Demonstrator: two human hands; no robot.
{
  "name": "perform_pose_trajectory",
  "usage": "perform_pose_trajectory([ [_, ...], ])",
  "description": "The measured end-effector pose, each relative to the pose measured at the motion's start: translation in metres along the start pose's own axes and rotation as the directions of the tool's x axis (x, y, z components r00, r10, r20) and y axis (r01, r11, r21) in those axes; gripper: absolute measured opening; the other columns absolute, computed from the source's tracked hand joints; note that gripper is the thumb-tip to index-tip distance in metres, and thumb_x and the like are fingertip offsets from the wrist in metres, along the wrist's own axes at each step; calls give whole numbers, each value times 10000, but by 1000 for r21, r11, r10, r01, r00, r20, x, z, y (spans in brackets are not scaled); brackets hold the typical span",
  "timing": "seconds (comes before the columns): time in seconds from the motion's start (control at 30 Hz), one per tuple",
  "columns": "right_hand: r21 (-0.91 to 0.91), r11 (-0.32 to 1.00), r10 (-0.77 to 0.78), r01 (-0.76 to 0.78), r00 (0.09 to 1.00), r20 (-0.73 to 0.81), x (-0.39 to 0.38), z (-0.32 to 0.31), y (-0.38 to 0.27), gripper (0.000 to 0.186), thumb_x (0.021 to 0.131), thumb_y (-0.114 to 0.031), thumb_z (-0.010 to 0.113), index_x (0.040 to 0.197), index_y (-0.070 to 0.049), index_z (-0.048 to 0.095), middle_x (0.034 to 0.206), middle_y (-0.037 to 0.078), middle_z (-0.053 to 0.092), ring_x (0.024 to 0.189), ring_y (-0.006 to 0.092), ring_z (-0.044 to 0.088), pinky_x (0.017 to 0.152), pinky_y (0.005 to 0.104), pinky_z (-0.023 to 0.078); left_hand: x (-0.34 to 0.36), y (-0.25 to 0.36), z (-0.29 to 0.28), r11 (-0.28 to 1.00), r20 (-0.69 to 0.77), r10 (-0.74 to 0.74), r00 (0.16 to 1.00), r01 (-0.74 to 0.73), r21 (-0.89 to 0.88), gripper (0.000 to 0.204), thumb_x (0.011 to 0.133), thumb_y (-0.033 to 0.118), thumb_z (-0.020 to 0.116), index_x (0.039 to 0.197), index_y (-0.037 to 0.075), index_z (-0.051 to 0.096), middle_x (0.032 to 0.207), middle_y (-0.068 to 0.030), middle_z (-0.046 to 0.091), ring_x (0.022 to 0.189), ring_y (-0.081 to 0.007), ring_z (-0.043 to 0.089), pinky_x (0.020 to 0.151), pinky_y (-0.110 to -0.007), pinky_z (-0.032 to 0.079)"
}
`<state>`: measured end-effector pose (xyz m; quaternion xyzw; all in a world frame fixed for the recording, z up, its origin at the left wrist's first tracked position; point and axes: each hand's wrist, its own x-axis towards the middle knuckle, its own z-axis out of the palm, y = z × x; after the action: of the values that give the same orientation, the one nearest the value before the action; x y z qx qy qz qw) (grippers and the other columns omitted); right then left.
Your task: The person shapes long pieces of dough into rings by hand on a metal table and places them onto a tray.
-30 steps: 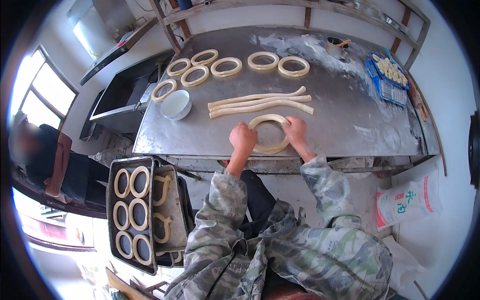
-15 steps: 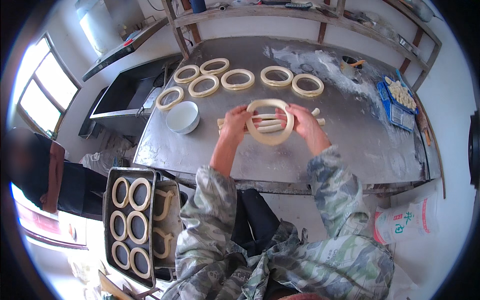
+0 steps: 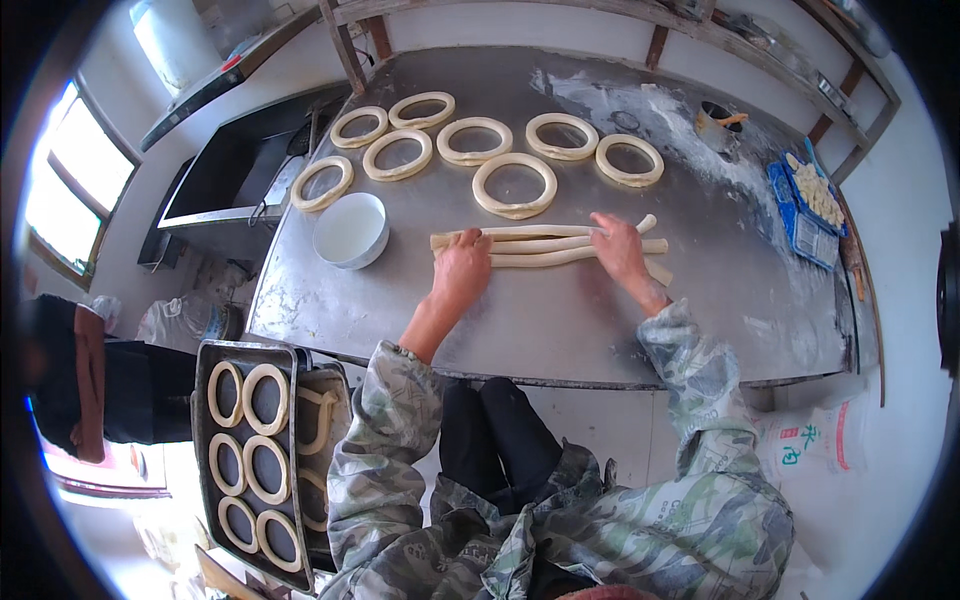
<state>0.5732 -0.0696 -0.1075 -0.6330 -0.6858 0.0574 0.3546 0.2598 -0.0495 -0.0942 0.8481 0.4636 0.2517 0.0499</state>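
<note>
Several pale dough strips (image 3: pixel 545 259) lie side by side across the metal table in front of me. My left hand (image 3: pixel 463 265) is closed over their left ends, fingers curled down. Toward the right ends, my right hand (image 3: pixel 621 252) grips among the strips, whose tips stick out past it; its fingertips are partly hidden. Just beyond the strips rests a dough ring (image 3: pixel 515 211). More dough rings (image 3: pixel 474 160) are spread over the far part of the table.
A white bowl (image 3: pixel 351 231) stands left on the table (image 3: pixel 560 330). Dark trays (image 3: pixel 203 425) of dough rings sit low at left. At right are a blue package (image 3: pixel 806 210) with dough pieces and a metal pot (image 3: pixel 716 125). Another person (image 3: pixel 125 380) is at far left.
The dough ring I held up in both hands now lies on the table beyond the strips. Both hands have come down onto the dough strips.
</note>
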Motion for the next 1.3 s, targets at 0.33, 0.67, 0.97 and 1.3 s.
perform_pose_trajectory([
  [0.33, -167, 956, -216, 239, 966, 145, -82, -14, -54, 263, 858, -75, 635, 1110, -5, 650, 1289, 153, 627, 1231, 324, 583, 982, 421, 520, -40, 18, 6, 944, 58, 128, 990, -139, 301, 332, 839, 112, 605, 1161, 50, 660, 1121, -149, 585, 1086, -338, 584, 866, -485, 485],
  [0.67, -470, 865, -149, 176, 984, 95, -77, -23, -3, 299, 855, -123, 613, 1140, -71, 684, 1107, 77, 693, 1081, 286, 660, 853, 463, 529, -65, 15, -15, 962, 82, 49, 995, -69, 266, 132, 857, 173, 656, 935, 72, 690, 965, -132, 620, 935, -338, 653, 741, -493, 542],
  [0.97, -582, 796, 23, 167, 952, 305, -133, -97, 19, 132, 851, -153, 620, 932, -58, 664, 828, 152, 694, 806, 384, 684, 717, 520, 533, -88, 26, -33, 969, 158, -162, 974, 126, 214, 189, 844, 244, 660, 905, 76, 724, 938, -163, 692, 872, -372, 692, 764, -498, 558],
  [1.3, -256, 965, 81, -53, 992, 100, -132, -62, -61, 311, 836, -334, 716, 872, -30, 663, 823, 154, 699, 818, 403, 677, 736, 506, 523, -82, 56, -34, 911, 245, -413, 877, 392, 128, 303, 829, 378, 676, 887, 95, 769, 906, -188, 734, 884, -379, 712, 797, -490, 557],
])
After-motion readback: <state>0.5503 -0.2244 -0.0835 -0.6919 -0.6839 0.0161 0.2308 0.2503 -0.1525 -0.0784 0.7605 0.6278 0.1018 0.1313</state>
